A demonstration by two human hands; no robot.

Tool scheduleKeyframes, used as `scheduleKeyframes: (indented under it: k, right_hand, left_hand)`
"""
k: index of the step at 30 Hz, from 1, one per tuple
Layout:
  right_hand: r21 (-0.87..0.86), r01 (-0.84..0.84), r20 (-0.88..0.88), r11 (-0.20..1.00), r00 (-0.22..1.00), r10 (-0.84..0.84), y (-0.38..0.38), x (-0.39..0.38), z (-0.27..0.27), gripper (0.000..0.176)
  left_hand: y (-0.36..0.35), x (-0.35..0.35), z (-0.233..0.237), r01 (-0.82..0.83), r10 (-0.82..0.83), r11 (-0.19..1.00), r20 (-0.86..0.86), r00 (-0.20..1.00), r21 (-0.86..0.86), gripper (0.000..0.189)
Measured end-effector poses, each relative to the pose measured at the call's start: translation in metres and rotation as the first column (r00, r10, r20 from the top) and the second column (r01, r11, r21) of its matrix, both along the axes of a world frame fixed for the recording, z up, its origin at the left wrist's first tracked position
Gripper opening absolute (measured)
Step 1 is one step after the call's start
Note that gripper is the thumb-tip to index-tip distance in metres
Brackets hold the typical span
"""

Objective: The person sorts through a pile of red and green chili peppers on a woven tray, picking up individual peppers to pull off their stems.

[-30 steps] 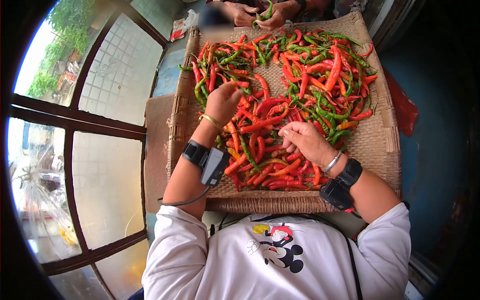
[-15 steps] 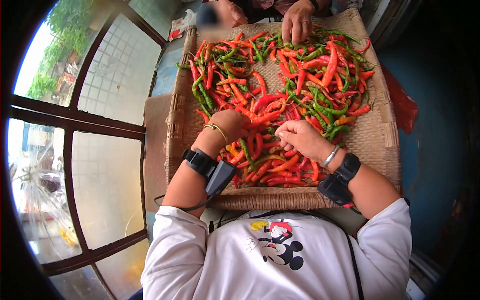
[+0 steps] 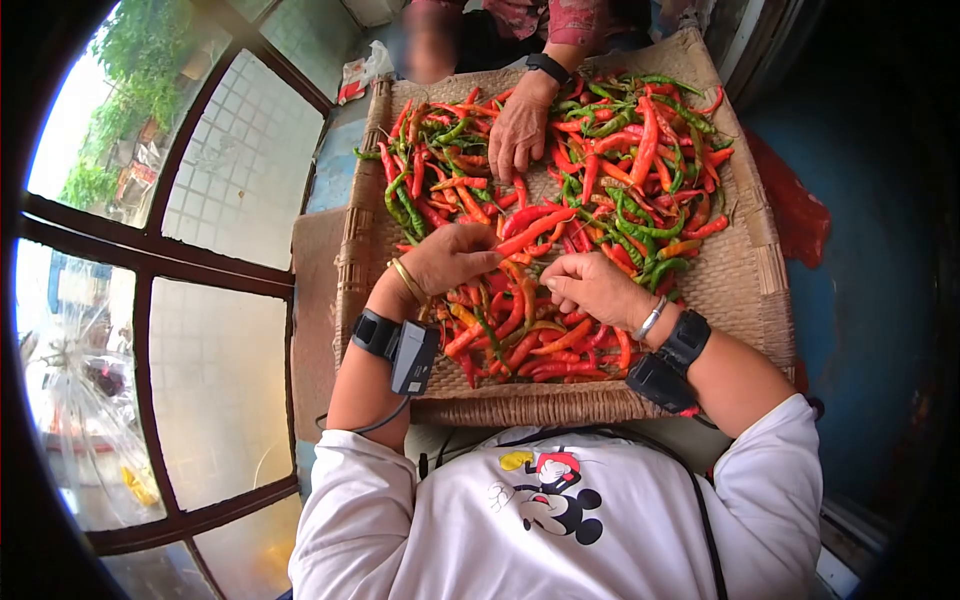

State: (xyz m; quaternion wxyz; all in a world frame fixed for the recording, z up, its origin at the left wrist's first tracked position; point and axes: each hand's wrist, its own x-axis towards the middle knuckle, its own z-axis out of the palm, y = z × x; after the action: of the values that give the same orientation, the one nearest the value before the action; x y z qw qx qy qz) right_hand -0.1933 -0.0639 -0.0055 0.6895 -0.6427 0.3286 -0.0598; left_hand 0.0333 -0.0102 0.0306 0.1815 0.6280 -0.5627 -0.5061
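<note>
My left hand (image 3: pixel 448 262) is closed around red chili peppers (image 3: pixel 537 232), whose long bodies stick out to the right past the fingertips. Just beside their lower ends, my right hand (image 3: pixel 600 288) is pinched, thumb against fingers. Whatever lies in that pinch is too small to make out. Both hands hover over a woven tray (image 3: pixel 752 300) spread with chili peppers. Mostly red ones form the near pile (image 3: pixel 565 350) below my hands. Red and green ones (image 3: pixel 650 215) lie mixed to the right and farther back.
Across the tray, another person's hand (image 3: pixel 518 135) reaches down among the peppers. A framed window (image 3: pixel 215 370) runs along the left. A white and red plastic bag (image 3: pixel 362 72) sits past the far left corner, and a red bag (image 3: pixel 790 205) lies beyond the right edge.
The other person's hand has moved left and closer to me over the tray. My left hand has turned slightly, showing more of the held peppers. My right hand stays pinched, shifted slightly.
</note>
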Motion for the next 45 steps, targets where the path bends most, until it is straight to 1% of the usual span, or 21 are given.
scheduleKeyframes:
  k: [2,6,8,10,12,15,18,23,26,29,30,31,32,34,35,37,38,40,41,43,45]
  right_hand:
    - [0.012,0.015,0.025,1.000,1.000,-0.015,0.002,0.000,0.002,0.025]
    - [0.091,0.122,0.109,0.988,0.985,-0.131,0.003,-0.001,0.004,0.037]
    - [0.100,0.157,0.120,0.982,0.978,-0.169,0.001,-0.001,0.003,0.040]
    - [0.147,0.253,0.092,0.956,0.959,-0.268,0.004,-0.001,0.005,0.034]
    - [0.200,0.293,0.133,0.935,0.937,-0.323,0.003,-0.001,0.004,0.033]
    - [0.248,0.293,0.254,0.923,0.900,-0.354,-0.003,-0.003,0.002,0.034]
    - [0.221,0.338,0.267,0.915,0.881,-0.390,-0.003,-0.004,0.008,0.034]
    - [0.233,0.306,0.259,0.923,0.896,-0.362,-0.004,-0.004,0.011,0.036]
    - [0.259,0.340,0.268,0.904,0.874,-0.405,-0.005,-0.004,0.013,0.036]
    - [0.074,0.329,0.218,0.942,0.916,-0.337,-0.017,-0.006,0.009,0.032]
    - [-0.299,0.325,0.227,0.897,0.937,-0.264,-0.022,-0.007,0.006,0.028]
    - [-0.631,0.281,0.208,0.723,0.959,-0.191,-0.028,-0.009,0.005,0.024]
    - [-0.634,0.279,0.203,0.721,0.960,-0.192,-0.035,-0.014,0.006,0.024]
    - [-0.959,-0.007,-0.098,0.282,0.946,-0.308,-0.042,-0.024,0.025,0.020]
    - [-0.969,-0.078,-0.160,0.235,0.921,-0.354,-0.043,-0.027,0.031,0.019]
    - [-0.952,-0.199,-0.279,0.232,0.877,-0.392,-0.047,-0.036,0.030,0.019]
    - [-0.921,-0.313,-0.386,0.232,0.818,-0.427,-0.050,-0.040,0.029,0.019]
    - [-0.908,-0.330,-0.414,0.257,0.795,-0.443,-0.050,-0.044,0.026,0.019]
    - [-0.895,-0.370,-0.444,0.248,0.789,-0.425,-0.050,-0.046,0.025,0.019]
    - [-0.880,-0.412,-0.474,0.235,0.781,-0.407,-0.048,-0.046,0.025,0.019]
    - [-0.861,-0.451,-0.509,0.235,0.771,-0.382,-0.046,-0.044,0.025,0.017]
  left_hand:
    - [0.002,-0.013,-0.003,-0.045,0.063,0.996,-0.236,0.970,0.082,0.019]
    - [0.001,-0.036,-0.010,0.100,-0.074,0.991,-0.267,0.961,0.086,0.020]
    - [-0.001,-0.046,-0.002,0.153,-0.129,0.984,-0.235,0.963,0.087,0.019]
    - [-0.001,-0.051,-0.005,0.300,-0.306,0.951,-0.081,0.949,-0.076,0.019]
    - [-0.001,-0.050,-0.013,0.309,-0.315,0.948,-0.090,0.945,-0.080,0.018]
    - [0.001,-0.047,-0.016,0.262,-0.244,0.963,-0.217,0.945,0.059,0.018]
    - [0.001,-0.044,-0.016,0.095,-0.013,0.978,-0.403,0.915,0.183,0.019]
    - [0.000,-0.042,-0.006,0.075,-0.018,0.987,-0.357,0.934,0.146,0.019]
    - [-0.004,-0.026,-0.005,-0.106,0.119,0.993,-0.350,0.929,0.056,0.018]
    - [-0.021,-0.012,-0.018,-0.481,0.346,0.877,-0.714,0.609,0.015,0.020]
    - [-0.023,-0.012,-0.020,-0.482,0.349,0.876,-0.716,0.605,0.020,0.020]
    - [-0.024,-0.013,-0.022,-0.549,0.435,0.833,-0.691,0.578,0.066,0.022]
    - [-0.026,-0.013,-0.024,-0.612,0.516,0.783,-0.661,0.545,0.106,0.023]
    - [-0.025,-0.012,-0.033,-0.554,0.477,0.829,-0.614,0.629,0.075,0.027]
    - [-0.023,-0.018,-0.035,-0.488,0.436,0.872,-0.528,0.729,0.046,0.028]
    - [-0.017,-0.034,-0.044,-0.358,0.322,0.931,-0.309,0.895,-0.065,0.026]
    - [-0.014,-0.038,-0.050,-0.357,0.320,0.932,-0.311,0.895,-0.067,0.026]
    - [-0.009,-0.048,-0.056,0.032,-0.048,0.938,-0.038,0.998,-0.345,0.023]
    - [-0.009,-0.053,-0.058,0.032,-0.050,0.937,-0.041,0.998,-0.347,0.023]
    - [-0.007,-0.062,-0.051,0.429,-0.308,0.801,0.327,0.893,-0.418,0.026]
    - [-0.003,-0.068,-0.055,0.486,-0.355,0.788,0.366,0.860,-0.378,0.028]
